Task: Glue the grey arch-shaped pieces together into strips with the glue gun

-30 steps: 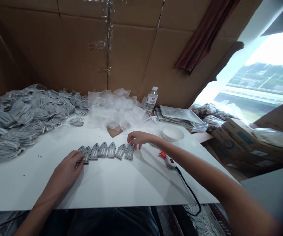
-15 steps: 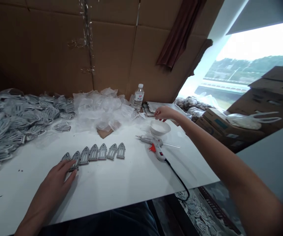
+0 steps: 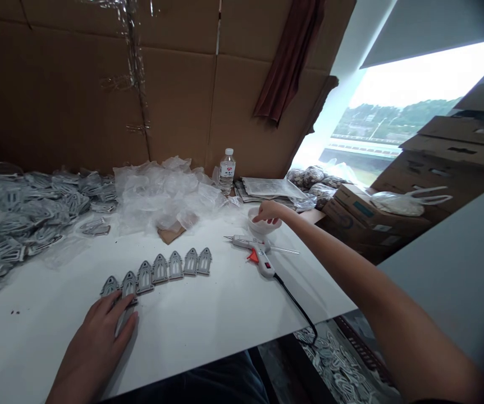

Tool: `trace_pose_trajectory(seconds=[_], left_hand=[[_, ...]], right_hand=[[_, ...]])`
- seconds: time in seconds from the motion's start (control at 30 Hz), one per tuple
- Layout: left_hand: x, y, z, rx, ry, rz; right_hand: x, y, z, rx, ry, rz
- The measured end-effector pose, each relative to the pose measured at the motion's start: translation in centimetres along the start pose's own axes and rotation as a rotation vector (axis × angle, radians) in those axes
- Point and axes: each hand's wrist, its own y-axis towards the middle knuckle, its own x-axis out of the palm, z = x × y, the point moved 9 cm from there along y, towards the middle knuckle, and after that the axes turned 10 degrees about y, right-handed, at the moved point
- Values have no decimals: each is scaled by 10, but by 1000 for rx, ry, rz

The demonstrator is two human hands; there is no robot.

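Note:
Several grey, arch-shaped flat pieces with pointed tops lie side by side in a slightly curved row on the white table. My left hand rests at the row's left end, fingers stretched out and touching the lower edges of the two leftmost pieces. At the right, my right hand dips over a small white bowl, its fingers bent together at the rim. What those fingers hold, if anything, is hidden. Just in front of the bowl lies a glue gun with a red trigger, a clear glue stick poking from its back.
A heap of bagged grey pieces covers the left side. Crumpled clear plastic bags, a cardboard scrap and a water bottle stand along the cardboard wall. The glue gun's black cord runs over the front edge.
My right hand has lowered from above the bowl's far side down to its rim. Two pieces at the row's right end now sit closer together and straighter. The view has shifted slightly.

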Motion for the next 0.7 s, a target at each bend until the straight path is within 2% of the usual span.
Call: trace_pose_trajectory(seconds=[0.1, 0.2, 0.43, 0.7], left_hand=[[2, -5, 12, 35, 26, 23], [6, -9, 19, 40, 46, -11], [5, -2, 19, -7, 44, -92], [-3, 10, 19, 12, -9, -79]], right_hand=[[3, 2, -1, 8, 1, 21], [4, 4, -1, 14, 9, 23], [3, 9, 4, 24, 36, 20], [4, 16, 4, 20, 64, 8]])
